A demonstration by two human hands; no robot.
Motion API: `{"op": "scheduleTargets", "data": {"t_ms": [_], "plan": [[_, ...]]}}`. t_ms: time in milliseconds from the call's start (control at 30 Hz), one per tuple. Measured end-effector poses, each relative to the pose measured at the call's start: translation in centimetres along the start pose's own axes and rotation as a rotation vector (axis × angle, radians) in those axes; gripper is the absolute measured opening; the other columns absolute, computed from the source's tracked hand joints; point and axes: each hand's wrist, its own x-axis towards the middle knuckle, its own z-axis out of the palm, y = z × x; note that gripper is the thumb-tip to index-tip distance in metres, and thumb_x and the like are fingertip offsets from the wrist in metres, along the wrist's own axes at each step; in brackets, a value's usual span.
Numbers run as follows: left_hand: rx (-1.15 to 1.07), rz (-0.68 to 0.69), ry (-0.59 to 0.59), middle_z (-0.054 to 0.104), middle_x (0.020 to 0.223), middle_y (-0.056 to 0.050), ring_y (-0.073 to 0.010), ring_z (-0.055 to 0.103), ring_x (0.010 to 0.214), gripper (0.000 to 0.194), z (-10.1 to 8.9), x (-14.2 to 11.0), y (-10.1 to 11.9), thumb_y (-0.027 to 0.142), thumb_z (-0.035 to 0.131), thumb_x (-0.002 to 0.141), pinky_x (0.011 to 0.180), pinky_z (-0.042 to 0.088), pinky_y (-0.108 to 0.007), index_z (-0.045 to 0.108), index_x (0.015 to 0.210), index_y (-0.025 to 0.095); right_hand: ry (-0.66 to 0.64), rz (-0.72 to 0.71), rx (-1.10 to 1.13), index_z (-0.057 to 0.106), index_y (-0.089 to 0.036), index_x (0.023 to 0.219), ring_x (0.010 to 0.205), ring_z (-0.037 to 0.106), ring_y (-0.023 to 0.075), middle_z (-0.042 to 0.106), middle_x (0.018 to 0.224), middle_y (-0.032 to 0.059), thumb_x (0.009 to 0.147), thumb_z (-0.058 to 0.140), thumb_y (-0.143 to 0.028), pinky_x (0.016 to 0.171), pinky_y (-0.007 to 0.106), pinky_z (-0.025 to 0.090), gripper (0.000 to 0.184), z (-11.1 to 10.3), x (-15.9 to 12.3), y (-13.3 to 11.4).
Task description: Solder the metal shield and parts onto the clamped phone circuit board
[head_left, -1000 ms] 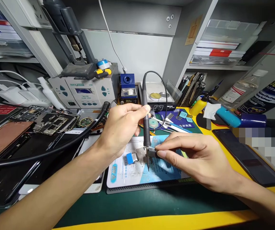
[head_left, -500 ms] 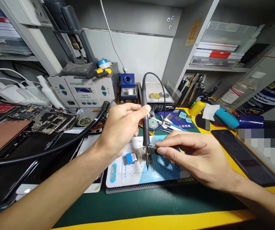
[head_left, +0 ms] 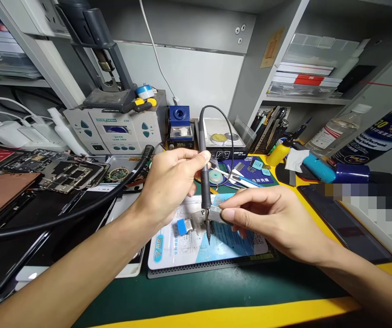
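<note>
Head view: your left hand (head_left: 171, 182) pinches soldering iron (head_left: 206, 187), right hand (head_left: 277, 228) grey block (head_left: 216, 215) close beside it; if hot, a slip could burn you

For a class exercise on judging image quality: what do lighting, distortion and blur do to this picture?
All in the head view: light falls brightly on the printed sheet, with shadow beneath the right hand; the upper-right shelf recess is dim; wide-angle stretch seems to slant the large can; blocky pixels mask a right-hand patch; the sheet's smallest print looks soft.
</note>
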Motion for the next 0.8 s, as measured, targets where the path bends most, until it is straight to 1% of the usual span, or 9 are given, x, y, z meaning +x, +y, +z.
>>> {"op": "scheduleTargets", "data": {"t_ms": [100, 200, 267, 367, 467, 533, 600, 700, 800], "plan": [[-0.004, -0.004, -0.007, 0.062, 0.075, -0.002, -0.0073, 0.048, 0.052, 0.018, -0.03, 0.05, -0.08, 0.034, 0.076, 0.08, 0.038, 0.031, -0.019, 0.072, 0.078, 0.016, -0.004, 0.02, 0.014, 0.084, -0.019, 0.083, 0.055, 0.058, 0.0091, 0.072, 0.064, 0.0, 0.081, 0.083, -0.033, 0.051, 0.019, 0.049, 0.014, 0.06, 0.07, 0.15], [-0.011, -0.018, -0.006, 0.062, 0.076, -0.002, -0.0074, 0.048, 0.052, 0.018, -0.01, 0.02, -0.11, 0.034, 0.075, 0.08, 0.038, 0.03, -0.019, 0.072, 0.078, 0.016, 0.01, -0.009, -0.013, 0.084, -0.019, 0.085, 0.056, 0.059, 0.01, 0.074, 0.068, 0.0007, 0.081, 0.083, -0.033, 0.052, 0.021, 0.05, 0.014, 0.1, 0.06, 0.3], [-0.015, -0.023, -0.006, 0.063, 0.078, -0.002, -0.0074, 0.048, 0.052, 0.018, 0.03, -0.05, -0.08, 0.034, 0.076, 0.08, 0.037, 0.03, -0.02, 0.072, 0.079, 0.016, 0.024, -0.081, -0.072, 0.084, -0.02, 0.089, 0.057, 0.06, 0.0105, 0.076, 0.073, 0.0014, 0.083, 0.081, -0.03, 0.053, 0.021, 0.051, 0.012, 0.11, -0.02, 0.37], [-0.022, -0.028, -0.003, 0.064, 0.079, -0.003, -0.0071, 0.049, 0.052, 0.018, 0.11, -0.12, 0.01, 0.034, 0.076, 0.079, 0.038, 0.03, -0.02, 0.072, 0.079, 0.016, 0.045, -0.261, -0.206, 0.084, -0.019, 0.09, 0.06, 0.064, 0.0112, 0.078, 0.077, 0.0018, 0.086, 0.078, -0.022, 0.055, 0.022, 0.052, 0.008, 0.11, -0.23, 0.35], [-0.03, -0.035, 0.006, 0.065, 0.079, -0.003, -0.0066, 0.047, 0.051, 0.017, 0.11, -0.09, 0.06, 0.033, 0.076, 0.079, 0.037, 0.029, -0.02, 0.072, 0.077, 0.016, -0.004, -0.389, -0.314, 0.083, -0.019, 0.09, 0.068, 0.068, 0.0128, 0.079, 0.079, 0.0019, 0.088, 0.074, -0.014, 0.064, 0.023, 0.055, 0.01, 0.06, -0.44, 0.18], [-0.033, -0.036, 0.006, 0.065, 0.079, -0.003, -0.0063, 0.046, 0.05, 0.017, 0.06, -0.04, 0.04, 0.032, 0.076, 0.079, 0.037, 0.028, -0.02, 0.072, 0.076, 0.016, -0.069, -0.404, -0.327, 0.083, -0.02, 0.09, 0.071, 0.07, 0.0133, 0.08, 0.081, 0.0017, 0.088, 0.073, -0.012, 0.067, 0.023, 0.055, 0.013, 0.0, -0.49, 0.02], [-0.034, -0.035, 0.004, 0.066, 0.079, -0.003, -0.0064, 0.046, 0.05, 0.017, 0.02, 0.01, 0.02, 0.032, 0.076, 0.079, 0.037, 0.028, -0.02, 0.072, 0.077, 0.015, -0.087, -0.391, -0.309, 0.082, -0.02, 0.089, 0.07, 0.07, 0.0131, 0.08, 0.08, 0.0013, 0.088, 0.073, -0.012, 0.065, 0.023, 0.055, 0.013, -0.06, -0.47, -0.14], [-0.035, -0.031, 0.001, 0.065, 0.079, -0.003, -0.0068, 0.047, 0.051, 0.018, 0.0, 0.04, -0.01, 0.033, 0.076, 0.079, 0.038, 0.029, -0.02, 0.073, 0.079, 0.016, -0.004, -0.379, -0.298, 0.082, -0.019, 0.086, 0.066, 0.069, 0.0122, 0.079, 0.077, 0.001, 0.088, 0.075, -0.015, 0.062, 0.022, 0.055, 0.009, -0.08, -0.37, -0.2], [-0.03, -0.033, -0.007, 0.064, 0.078, -0.003, -0.0071, 0.048, 0.052, 0.017, 0.04, -0.02, 0.0, 0.033, 0.076, 0.079, 0.038, 0.029, -0.02, 0.073, 0.08, 0.016, 0.058, -0.415, -0.305, 0.082, -0.018, 0.087, 0.064, 0.068, 0.0119, 0.079, 0.075, 0.001, 0.088, 0.076, -0.015, 0.061, 0.022, 0.054, 0.007, 0.03, -0.29, 0.02]]}}
